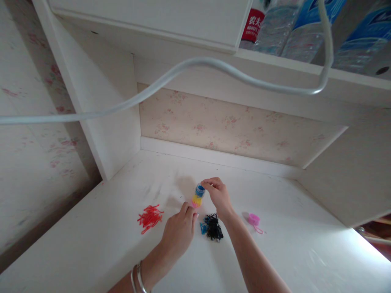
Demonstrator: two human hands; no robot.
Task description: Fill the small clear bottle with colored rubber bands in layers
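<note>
A small clear bottle [198, 195] holds pink, yellow and blue layers of what look like rubber bands, and it leans a little to the right. At its pink lower end, the fingers of my left hand [182, 224] are closed on it. My right hand [218, 196] has its fingertips pinched together at the bottle's mouth; whatever is between them is hidden. Just below the bottle lies a pile of black rubber bands [214, 228], with a few blue bands [203, 228] at its left edge. Red rubber bands [150, 218] are heaped left of my left hand.
A pink cap with a loop [254, 220] lies right of my right forearm on the white desk [106, 244]. A white cable [210, 62] crosses the view above. Water bottles [275, 28] stand on the upper shelf; side panels and a papered back wall enclose the desk.
</note>
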